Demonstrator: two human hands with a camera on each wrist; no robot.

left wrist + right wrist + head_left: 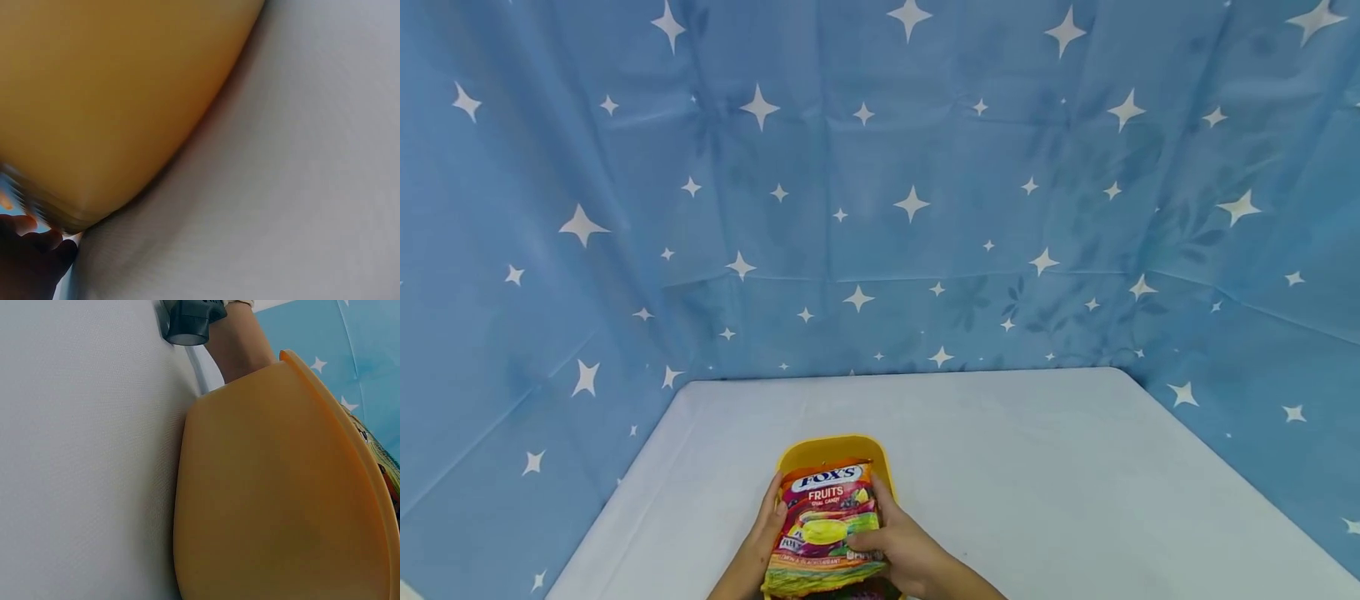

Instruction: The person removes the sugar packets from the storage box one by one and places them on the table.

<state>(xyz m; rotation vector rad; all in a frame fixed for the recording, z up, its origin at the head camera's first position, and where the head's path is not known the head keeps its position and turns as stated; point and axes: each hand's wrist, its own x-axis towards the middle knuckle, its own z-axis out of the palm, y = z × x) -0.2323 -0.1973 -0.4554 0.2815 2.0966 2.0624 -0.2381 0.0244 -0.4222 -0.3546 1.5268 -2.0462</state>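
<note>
A FOX'S fruits oval candy bag (827, 527), orange, purple and green, is at the mouth of a yellow plastic bin (820, 450) in the head view. My left hand (769, 517) holds the bag's left edge, its thumb on the front. My right hand (891, 537) grips the right edge, thumb across the printed front. The fingers behind the bag are hidden. In the left wrist view the bin wall (112, 94) fills the upper left, with dark fingers (37, 256) below it. The right wrist view shows the bin's side (281, 487) and a strip of colourful wrapper (382, 459) above its rim.
The bin stands on a white table (1037, 475) near its front edge. A blue curtain (880, 233) with white stars surrounds the back and sides. Beneath the bag, something dark purple (868, 590) shows in the bin. A black device (190, 322) sits by a forearm.
</note>
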